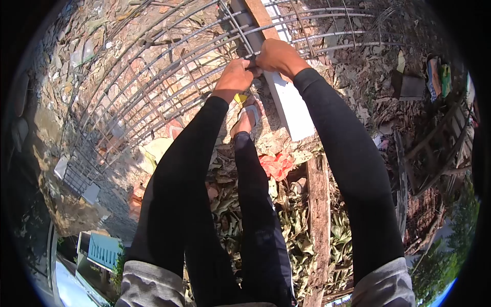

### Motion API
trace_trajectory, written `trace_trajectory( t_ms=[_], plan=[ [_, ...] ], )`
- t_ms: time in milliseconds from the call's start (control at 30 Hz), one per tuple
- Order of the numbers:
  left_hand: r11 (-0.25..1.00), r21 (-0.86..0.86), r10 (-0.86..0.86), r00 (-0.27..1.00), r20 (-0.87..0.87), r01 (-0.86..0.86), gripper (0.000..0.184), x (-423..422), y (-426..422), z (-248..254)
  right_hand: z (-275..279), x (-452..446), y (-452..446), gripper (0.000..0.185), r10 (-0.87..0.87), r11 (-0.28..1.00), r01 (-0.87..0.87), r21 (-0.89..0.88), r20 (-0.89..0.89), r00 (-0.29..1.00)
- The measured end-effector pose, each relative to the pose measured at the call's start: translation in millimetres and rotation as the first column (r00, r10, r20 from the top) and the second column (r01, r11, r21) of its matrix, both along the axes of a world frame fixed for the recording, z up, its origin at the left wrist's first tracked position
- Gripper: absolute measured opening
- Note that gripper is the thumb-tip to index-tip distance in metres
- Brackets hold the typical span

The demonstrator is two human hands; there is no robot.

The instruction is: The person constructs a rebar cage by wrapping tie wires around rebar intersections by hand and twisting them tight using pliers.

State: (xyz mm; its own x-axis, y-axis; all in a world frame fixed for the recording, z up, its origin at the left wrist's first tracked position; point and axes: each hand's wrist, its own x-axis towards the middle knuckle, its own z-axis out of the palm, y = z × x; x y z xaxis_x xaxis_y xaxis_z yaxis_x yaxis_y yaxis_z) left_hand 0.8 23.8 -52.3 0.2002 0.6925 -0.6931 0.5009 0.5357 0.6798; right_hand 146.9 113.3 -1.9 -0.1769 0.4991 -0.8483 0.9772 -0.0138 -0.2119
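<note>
Long steel bars tied with thin cross rings form a rebar cage (169,77) that curves across the upper part of the view. At its lower edge, near the top middle, my left hand (235,77) and my right hand (279,57) almost meet. Both have their fingers closed at the bars, and what they pinch is too small and hidden to name. My right hand lies over a wooden board (260,19). Just below the hands a white beam (290,105) slants down to the right.
My sandalled foot (246,120) stands below the hands. A red crumpled piece (276,166) and a weathered plank (319,220) lie among dry leaves. Rubble covers the ground at left. A grey block (411,88) sits at right, and a wire mesh (75,176) at lower left.
</note>
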Motion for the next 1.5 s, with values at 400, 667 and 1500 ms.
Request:
trace_trajectory(
  t_ms=[400,667,1500],
  plan=[
    [0.994,-0.079,-0.067,0.995,0.073,0.072,0.040,-4.7,6.0,2.3,-0.6,9.9,-128.2,0.038,-0.944,-0.126,0.854,-0.505,-0.205,-0.260],
    [0.974,-0.219,-0.071,0.996,-0.061,0.056,0.042,0.5,16.6,28.6,-2.2,24.9,-120.2,0.043,-0.973,0.122,0.847,-0.517,-0.229,0.000],
    [0.970,-0.135,0.217,0.968,0.124,-0.200,0.030,5.6,-8.4,11.1,-1.5,3.3,-203.0,0.024,-0.746,0.309,0.933,0.184,-0.562,0.358]
  ],
)
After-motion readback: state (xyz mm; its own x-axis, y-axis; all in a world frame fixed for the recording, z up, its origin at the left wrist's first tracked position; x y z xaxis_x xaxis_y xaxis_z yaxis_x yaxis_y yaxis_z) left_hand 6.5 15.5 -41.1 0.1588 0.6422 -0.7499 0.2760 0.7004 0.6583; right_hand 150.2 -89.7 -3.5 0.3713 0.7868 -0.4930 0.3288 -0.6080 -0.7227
